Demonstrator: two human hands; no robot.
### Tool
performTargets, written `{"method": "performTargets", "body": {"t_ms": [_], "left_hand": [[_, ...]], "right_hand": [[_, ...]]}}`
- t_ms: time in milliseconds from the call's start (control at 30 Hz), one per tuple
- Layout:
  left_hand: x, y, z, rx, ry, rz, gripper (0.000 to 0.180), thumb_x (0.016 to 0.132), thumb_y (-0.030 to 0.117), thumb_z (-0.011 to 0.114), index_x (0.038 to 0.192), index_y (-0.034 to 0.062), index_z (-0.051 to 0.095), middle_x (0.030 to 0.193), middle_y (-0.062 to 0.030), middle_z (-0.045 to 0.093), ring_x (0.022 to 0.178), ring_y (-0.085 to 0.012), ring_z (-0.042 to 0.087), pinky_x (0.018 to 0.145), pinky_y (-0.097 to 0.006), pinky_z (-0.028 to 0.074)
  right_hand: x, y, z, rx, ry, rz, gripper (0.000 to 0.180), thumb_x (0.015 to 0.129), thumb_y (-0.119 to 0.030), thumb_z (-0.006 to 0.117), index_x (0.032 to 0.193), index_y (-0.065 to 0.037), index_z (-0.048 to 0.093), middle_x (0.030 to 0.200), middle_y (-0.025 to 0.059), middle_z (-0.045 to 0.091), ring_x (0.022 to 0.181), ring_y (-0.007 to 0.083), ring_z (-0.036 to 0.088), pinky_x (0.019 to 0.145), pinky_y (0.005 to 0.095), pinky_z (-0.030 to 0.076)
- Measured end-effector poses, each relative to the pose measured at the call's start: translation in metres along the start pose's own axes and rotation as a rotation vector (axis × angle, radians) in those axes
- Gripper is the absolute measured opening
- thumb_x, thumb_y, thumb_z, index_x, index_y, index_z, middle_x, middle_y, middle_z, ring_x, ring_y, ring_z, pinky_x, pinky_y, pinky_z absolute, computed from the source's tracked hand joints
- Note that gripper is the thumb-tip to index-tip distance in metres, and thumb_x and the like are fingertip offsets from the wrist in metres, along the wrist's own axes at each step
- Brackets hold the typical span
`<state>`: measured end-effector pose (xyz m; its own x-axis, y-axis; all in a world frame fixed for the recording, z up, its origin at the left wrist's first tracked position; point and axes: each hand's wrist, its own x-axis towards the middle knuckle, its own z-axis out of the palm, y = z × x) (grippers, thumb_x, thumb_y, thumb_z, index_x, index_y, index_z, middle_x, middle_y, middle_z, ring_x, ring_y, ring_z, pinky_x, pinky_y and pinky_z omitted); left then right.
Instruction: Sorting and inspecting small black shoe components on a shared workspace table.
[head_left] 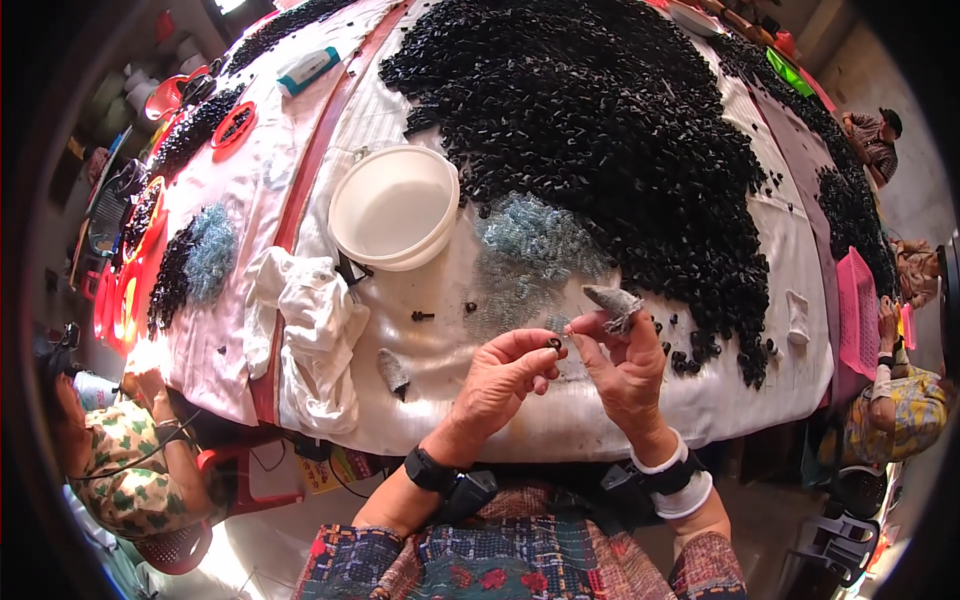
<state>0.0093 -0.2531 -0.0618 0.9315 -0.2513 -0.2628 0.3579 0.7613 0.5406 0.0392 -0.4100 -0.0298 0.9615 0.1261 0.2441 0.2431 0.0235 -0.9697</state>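
In front of me over the near part of the table, my left hand [500, 380] is closed, its thumb and fingers pinching a small black ring-like part [554, 343]. Almost touching it, my right hand [628, 380] pinches a tiny pale piece [568, 331], too small to name. A grey cloth finger cover [614, 303] sits on one right-hand fingertip. Beyond my hands lies a loose heap of small pale-blue, spring-like pieces [535, 240]. Behind that spreads a large pile of small black parts [580, 110].
A white basin [392, 208] stands left of the piles, with a crumpled white cloth [318, 330] nearer me. Another grey finger cover [393, 373] and a black part [423, 316] lie on the tablecloth. A pink basket [857, 310] is at right. People sit at both sides.
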Motion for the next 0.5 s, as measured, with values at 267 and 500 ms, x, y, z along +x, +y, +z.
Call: {"method": "performTargets", "body": {"t_ms": [267,500], "left_hand": [[-0.0047,-0.0002,0.0035,0.249,0.037,0.083,0.021,0.083,0.003,0.068,0.103,-0.0007,0.063,0.092,-0.0079,0.067,0.074,-0.0132,0.061,0.060,-0.024,0.048],[-0.0055,0.0021,0.0048,0.448,0.068,0.148,0.024,0.081,0.004,0.070,0.103,-0.0011,0.064,0.095,-0.0073,0.068,0.074,-0.0095,0.061,0.061,-0.023,0.050]], "right_hand": [[-0.0044,-0.0029,-0.0018,-0.379,-0.102,-0.293,0.041,0.077,0.009,0.063,0.116,-0.001,0.056,0.091,0.0106,0.066,0.075,0.0198,0.066,0.067,0.0296,0.053],[-0.0073,-0.0018,-0.0052,-0.471,-0.157,-0.343,0.047,0.071,0.010,0.065,0.117,0.000,0.056,0.092,0.0141,0.063,0.074,0.0260,0.064,0.063,0.0327,0.052]]}}
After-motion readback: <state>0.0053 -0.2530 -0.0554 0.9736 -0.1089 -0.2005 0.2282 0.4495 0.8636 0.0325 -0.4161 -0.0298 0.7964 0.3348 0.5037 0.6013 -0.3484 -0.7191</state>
